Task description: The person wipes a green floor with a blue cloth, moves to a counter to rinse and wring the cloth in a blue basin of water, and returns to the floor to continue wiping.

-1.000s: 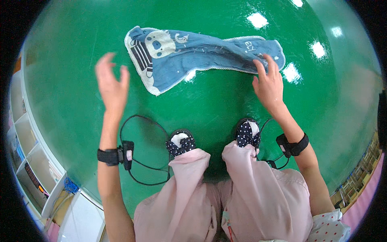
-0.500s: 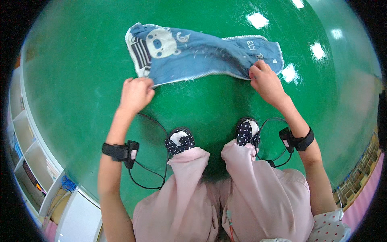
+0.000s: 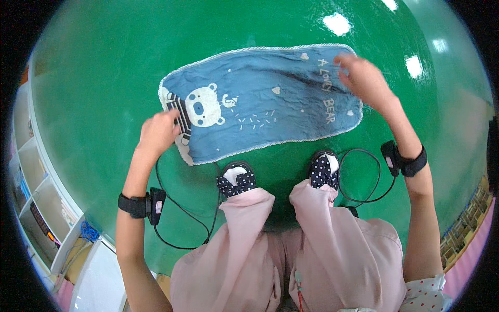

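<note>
A blue towel with a pale scalloped border lies spread on the green floor, a little wrinkled toward its right end. A white bear in a striped top is printed at its left end, with small hearts and pale lettering elsewhere. My left hand is at the towel's left edge, its bent fingers over the striped print and its thumb apart from them. Over the right end, near the upper right corner, hovers my right hand, slightly blurred, fingers apart and holding nothing.
My polka-dot shoes, the left shoe and the right shoe, stand just below the towel. Black cables hang from my wrist straps. A white shelf unit runs along the left; woven baskets are at the right.
The towel, folded over and held at its near edge before, now lies opened out flat and closer to me. My hands have let go; the left moved down, the right up and outward.
</note>
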Available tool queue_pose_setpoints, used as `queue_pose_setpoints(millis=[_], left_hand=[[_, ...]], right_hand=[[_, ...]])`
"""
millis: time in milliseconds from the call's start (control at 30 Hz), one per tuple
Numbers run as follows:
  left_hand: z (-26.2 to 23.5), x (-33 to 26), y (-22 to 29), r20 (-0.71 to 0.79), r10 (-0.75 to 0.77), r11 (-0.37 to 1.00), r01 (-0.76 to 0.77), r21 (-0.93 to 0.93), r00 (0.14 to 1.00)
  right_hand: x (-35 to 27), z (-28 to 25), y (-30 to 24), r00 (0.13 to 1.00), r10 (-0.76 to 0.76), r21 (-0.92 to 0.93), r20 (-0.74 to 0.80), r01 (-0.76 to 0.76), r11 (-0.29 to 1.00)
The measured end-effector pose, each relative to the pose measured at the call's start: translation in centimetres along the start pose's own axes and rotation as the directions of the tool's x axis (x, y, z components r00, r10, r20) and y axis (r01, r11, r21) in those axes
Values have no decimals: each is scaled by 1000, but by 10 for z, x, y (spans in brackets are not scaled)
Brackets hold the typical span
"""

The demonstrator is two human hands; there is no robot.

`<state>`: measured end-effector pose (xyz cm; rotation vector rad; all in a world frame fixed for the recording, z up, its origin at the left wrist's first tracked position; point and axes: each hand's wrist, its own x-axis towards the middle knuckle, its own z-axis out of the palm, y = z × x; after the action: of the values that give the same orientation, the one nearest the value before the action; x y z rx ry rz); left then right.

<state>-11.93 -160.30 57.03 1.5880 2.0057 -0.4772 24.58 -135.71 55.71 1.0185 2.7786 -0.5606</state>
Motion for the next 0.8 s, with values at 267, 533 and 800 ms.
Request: queue_pose_setpoints(millis=[267,533,800], left_hand=[[18,13,20,-182,91,992,-74,99,979],[34,8,21,-192,105,982,-71,178,976],[37,11,25,-192,96,985,-66,157,977]], right_hand=[[26,43,14,983,91,-165,-162,-118,979],[37,32,30,947,167,-133,-276,-209,969],[56,21,56,943,81,-146,-321,-134,980]])
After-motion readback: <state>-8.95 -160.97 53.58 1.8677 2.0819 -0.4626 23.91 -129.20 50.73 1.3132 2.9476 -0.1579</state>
